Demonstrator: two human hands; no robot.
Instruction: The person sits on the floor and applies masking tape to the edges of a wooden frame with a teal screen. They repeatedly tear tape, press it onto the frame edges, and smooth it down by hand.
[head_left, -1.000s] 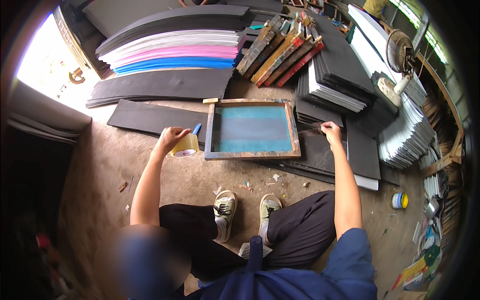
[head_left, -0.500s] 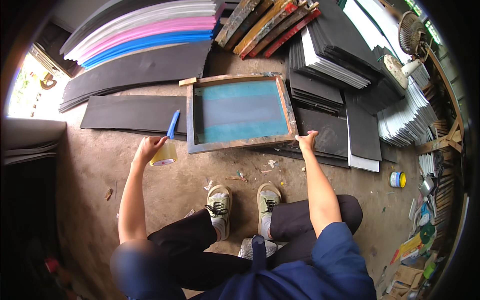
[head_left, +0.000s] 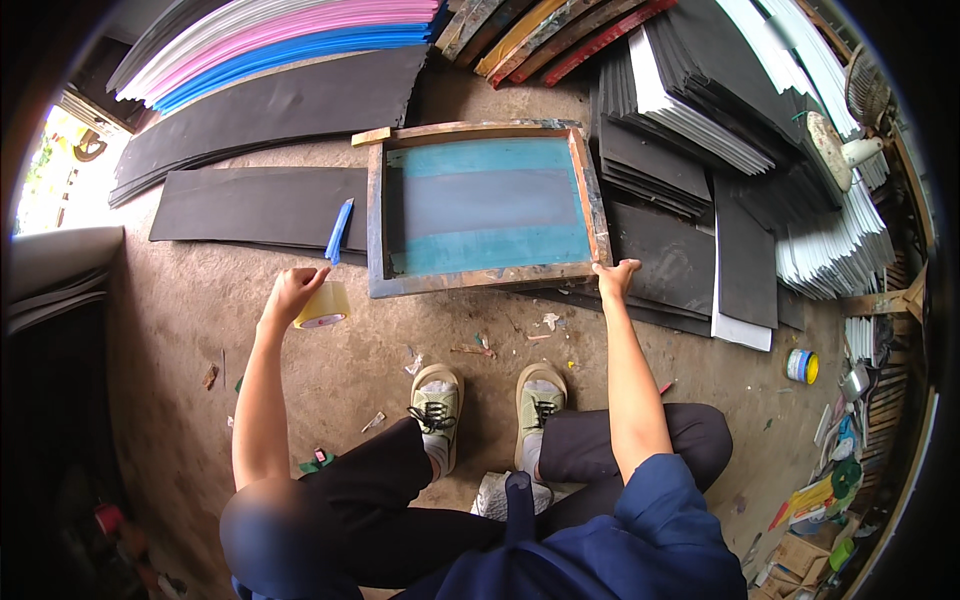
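My left hand (head_left: 293, 294) is closed around a roll of yellowish clear tape (head_left: 322, 306), a little above the floor. By its thumb is the lower end of a blue strip (head_left: 340, 230), seen over a dark sheet; contact between them is hard to make out. In front of me lies a screen-printing frame (head_left: 490, 275) with wooden rails and a teal mesh, a greyish band across its middle. My right hand (head_left: 614, 282) is at its near right corner, thumb against the rail and one finger stretched out to the right. The other fingers are hidden.
Long black foam sheets (head_left: 255, 205) lie left of and behind the frame. Coloured sheets (head_left: 290, 60) are stacked far left, more wooden frames (head_left: 545, 40) far centre, black and white sheet stacks (head_left: 700, 110) at right. A yellow-topped can (head_left: 803, 366) stands right; scraps litter the floor.
My left hand has drawn slightly back from the blue strip with the tape roll, showing more of the strip's lower end. My right hand stays at the frame's corner. The whole view has shifted a little.
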